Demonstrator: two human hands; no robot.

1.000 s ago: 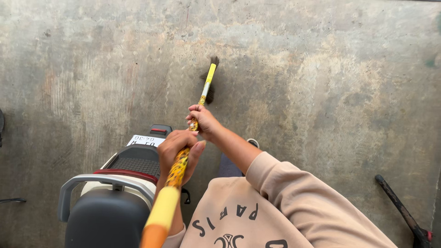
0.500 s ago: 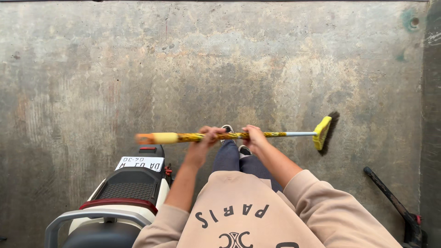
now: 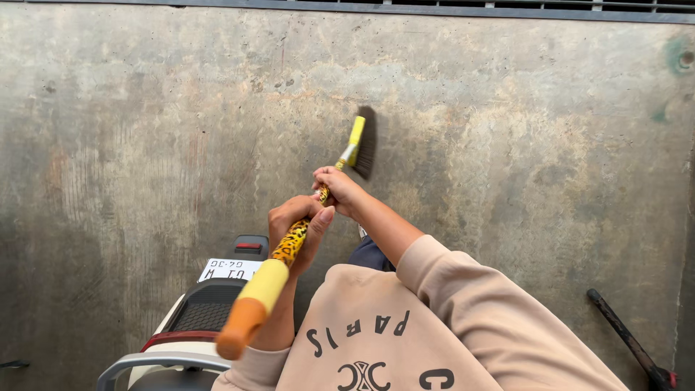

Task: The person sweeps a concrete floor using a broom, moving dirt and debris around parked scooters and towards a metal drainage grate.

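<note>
I hold a broom with a yellow and orange patterned handle in both hands. My left hand grips the spotted part of the handle lower down, closer to my body. My right hand grips it further up, just below the head. The yellow broom head with dark bristles rests on the concrete floor ahead of me. The orange end of the handle points back toward my left side.
The rear of a parked scooter with a white plate and grey grab rail stands at my lower left. A dark bar lies on the floor at lower right. A metal drain grate runs along the top edge.
The broom swung from pointing right, held level across my body, back to pointing forward. Its head moved from the right side to the floor ahead of me. My view tilted up slightly.
</note>
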